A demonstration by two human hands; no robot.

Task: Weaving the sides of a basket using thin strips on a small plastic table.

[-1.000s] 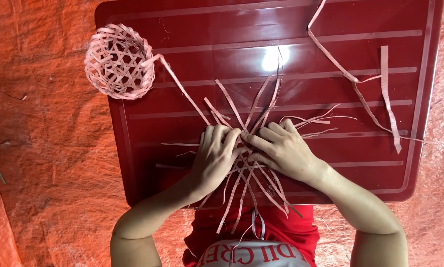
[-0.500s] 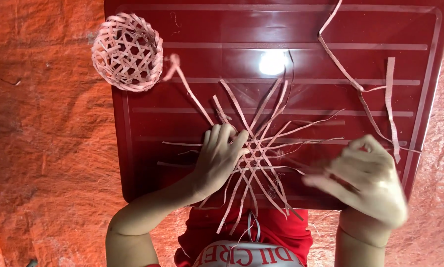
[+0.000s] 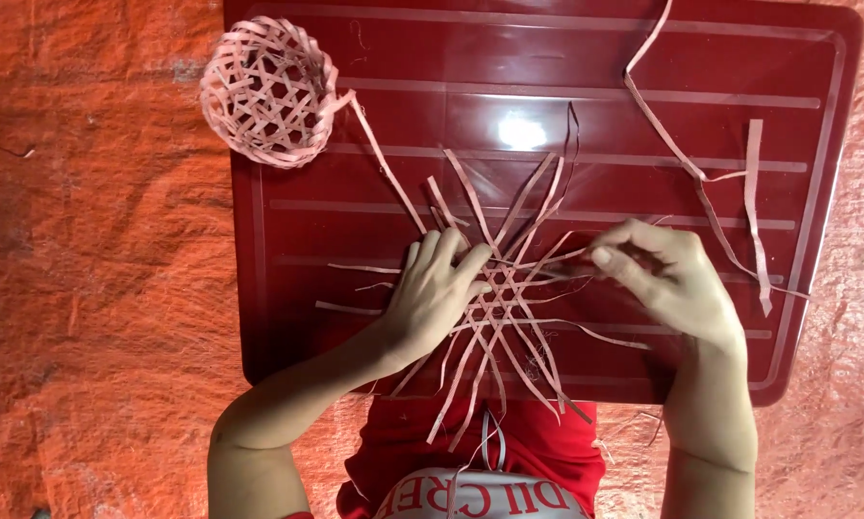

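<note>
Left hand is lying flat and open, pressing the woven strips; right hand is pinching one strip end.

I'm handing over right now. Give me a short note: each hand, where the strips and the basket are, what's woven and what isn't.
Left hand: flat, pressing the woven strips onto the red tray.
Right hand: pinching one strip end at the weave's right side.
Small basket: finished, at the tray's top left corner, hanging over the edge.
Spare strips: loose, upper right of the tray.
Done: an open star-shaped centre.
Left: all strip ends stick out unwoven; no sides raised.
</note>
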